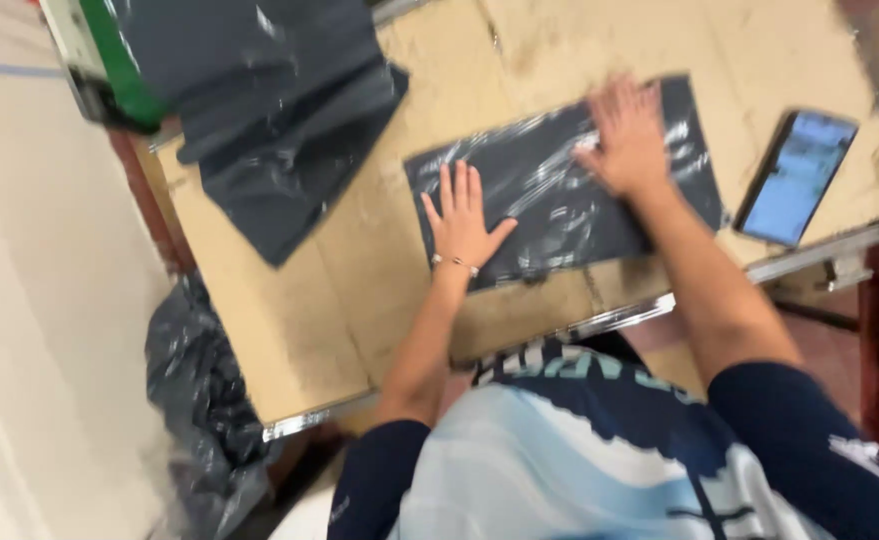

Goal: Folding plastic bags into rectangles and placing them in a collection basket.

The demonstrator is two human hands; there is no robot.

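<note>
Both hands, left and right, open and flat on dark bag on worktop; contents not discernible.

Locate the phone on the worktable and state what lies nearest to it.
In the head view, the phone lies face up near the table's right edge, just right of the dark plastic bag.

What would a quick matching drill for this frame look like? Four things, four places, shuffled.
Things:
1. left hand
2. right hand
3. phone
4. stack of dark bags

Places:
A. table's far left corner
B. flat on the near-left end of the flat bag
C. on the table, right of the flat bag
D. flat on the bag's far-right part

Pairs: 1-B, 2-D, 3-C, 4-A
</note>
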